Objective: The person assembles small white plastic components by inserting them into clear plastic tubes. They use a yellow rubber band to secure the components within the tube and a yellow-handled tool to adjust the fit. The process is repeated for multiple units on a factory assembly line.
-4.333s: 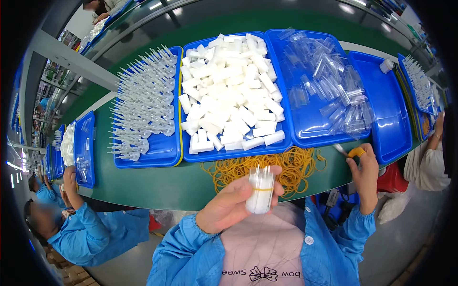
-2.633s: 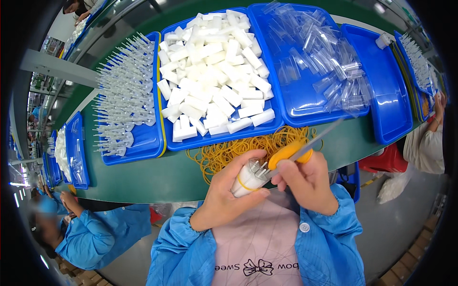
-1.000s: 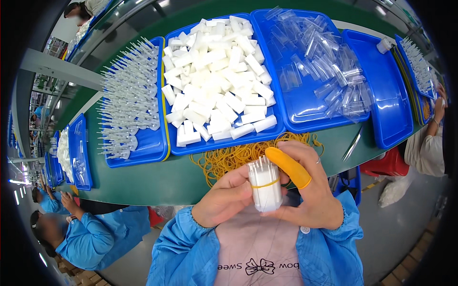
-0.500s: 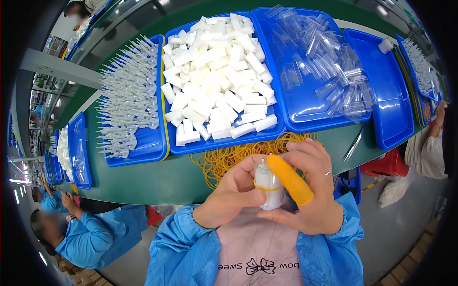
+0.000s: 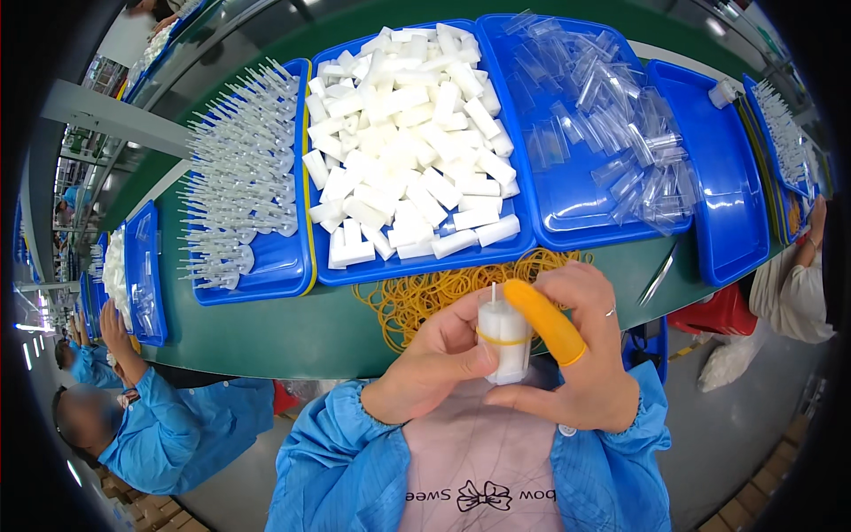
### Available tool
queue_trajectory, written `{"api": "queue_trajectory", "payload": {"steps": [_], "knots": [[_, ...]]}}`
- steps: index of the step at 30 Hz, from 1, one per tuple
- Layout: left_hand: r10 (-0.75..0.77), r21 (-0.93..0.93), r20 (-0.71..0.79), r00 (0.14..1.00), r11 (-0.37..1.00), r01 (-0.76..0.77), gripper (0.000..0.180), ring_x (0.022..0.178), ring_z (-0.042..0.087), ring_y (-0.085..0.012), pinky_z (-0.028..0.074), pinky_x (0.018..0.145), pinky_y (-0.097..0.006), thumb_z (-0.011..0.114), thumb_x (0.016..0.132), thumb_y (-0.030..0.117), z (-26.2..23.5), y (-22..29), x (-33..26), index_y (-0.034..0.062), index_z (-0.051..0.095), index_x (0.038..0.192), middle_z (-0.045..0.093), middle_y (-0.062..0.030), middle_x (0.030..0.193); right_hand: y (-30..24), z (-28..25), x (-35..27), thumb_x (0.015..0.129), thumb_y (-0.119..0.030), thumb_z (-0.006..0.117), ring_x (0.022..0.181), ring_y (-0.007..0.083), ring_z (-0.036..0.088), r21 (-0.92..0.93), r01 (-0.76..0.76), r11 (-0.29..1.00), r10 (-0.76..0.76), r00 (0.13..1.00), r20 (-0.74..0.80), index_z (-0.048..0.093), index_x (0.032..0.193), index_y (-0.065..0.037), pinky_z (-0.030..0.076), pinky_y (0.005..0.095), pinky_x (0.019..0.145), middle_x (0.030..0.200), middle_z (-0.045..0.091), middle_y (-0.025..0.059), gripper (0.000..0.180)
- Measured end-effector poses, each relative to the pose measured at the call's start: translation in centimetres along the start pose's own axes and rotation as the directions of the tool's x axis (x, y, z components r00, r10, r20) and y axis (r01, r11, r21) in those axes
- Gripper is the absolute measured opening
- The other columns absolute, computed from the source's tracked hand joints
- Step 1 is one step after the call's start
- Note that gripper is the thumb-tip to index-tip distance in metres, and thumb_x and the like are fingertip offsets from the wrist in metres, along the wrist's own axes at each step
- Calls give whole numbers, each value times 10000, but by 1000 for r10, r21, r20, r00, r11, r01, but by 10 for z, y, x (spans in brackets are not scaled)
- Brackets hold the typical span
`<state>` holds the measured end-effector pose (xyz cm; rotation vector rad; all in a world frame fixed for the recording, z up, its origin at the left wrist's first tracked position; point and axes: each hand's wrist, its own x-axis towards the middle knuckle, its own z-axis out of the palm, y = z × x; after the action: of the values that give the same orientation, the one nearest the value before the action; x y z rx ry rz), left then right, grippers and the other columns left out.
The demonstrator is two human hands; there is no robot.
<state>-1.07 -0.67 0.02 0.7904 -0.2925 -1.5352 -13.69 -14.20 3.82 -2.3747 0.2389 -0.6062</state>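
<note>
Both hands hold one small bundle of white plastic sticks (image 5: 503, 341) close to my chest, upright, with a yellow rubber band around it. My left hand (image 5: 434, 368) grips the bundle from the left. My right hand (image 5: 585, 355) cups it from the right and below; its forefinger wears an orange finger cot (image 5: 545, 321) that lies against the bundle's top. A heap of yellow rubber bands (image 5: 434, 293) lies on the green table (image 5: 292, 332) just beyond my hands.
Beyond the bands stand blue trays: one of white blocks (image 5: 403, 151), one of thin white pointed pieces (image 5: 239, 177), one of clear sleeves (image 5: 603, 115), another at the right (image 5: 718, 186). Metal tweezers (image 5: 658, 277) lie on the table. Co-workers sit at left (image 5: 168, 426) and right (image 5: 798, 275).
The bundle has stayed in both hands near my chest. My right forefinger with the orange cot has shifted over the bundle's top, and the bundle stands a little more upright than half a second ago.
</note>
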Motion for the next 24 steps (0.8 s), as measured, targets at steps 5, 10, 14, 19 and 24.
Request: {"api": "queue_trajectory", "payload": {"steps": [5,10,14,19,24], "knots": [[-101,-97,79,992,989,108,680,1165,496,-151,390,986,-298,673,848,312,-8,-1,-2,18,351,1370,517,-80,1260,3,5,-5,548,-324,819,995,271,492,16,-11,1000,12,1000,-23,622,1101,-52,371,490,921,1060,505,81,646],[-111,-89,88,990,989,118,678,1165,492,-144,388,990,-299,661,856,326,-5,9,-4,17,348,1372,512,-74,1263,-1,1,-3,550,-336,824,980,259,499,13,-16,1000,16,1000,-2,641,1073,-49,374,494,923,1063,515,76,625],[-4,108,-37,999,994,8,733,1119,536,-165,430,948,-314,651,822,471,1,2,-1,27,380,1338,542,-82,1218,-1,3,-1,542,-361,827,980,258,500,-28,20,999,-21,1000,-10,644,1072,-54,374,483,920,1060,519,73,639],[-67,-134,90,994,988,79,671,1173,492,-155,388,993,-304,624,885,326,-11,0,-2,14,319,1394,514,-80,1269,3,7,-6,540,-400,820,993,254,494,18,-11,1000,13,997,-71,648,1076,-59,355,486,925,1073,513,64,658],[-80,-71,31,996,994,82,689,1182,488,-158,398,982,-300,642,876,303,-8,8,0,19,302,1403,510,-83,1278,0,6,0,553,-435,805,996,265,491,-65,-43,997,41,999,-36,649,1071,-54,343,493,929,1069,510,59,662]]}}
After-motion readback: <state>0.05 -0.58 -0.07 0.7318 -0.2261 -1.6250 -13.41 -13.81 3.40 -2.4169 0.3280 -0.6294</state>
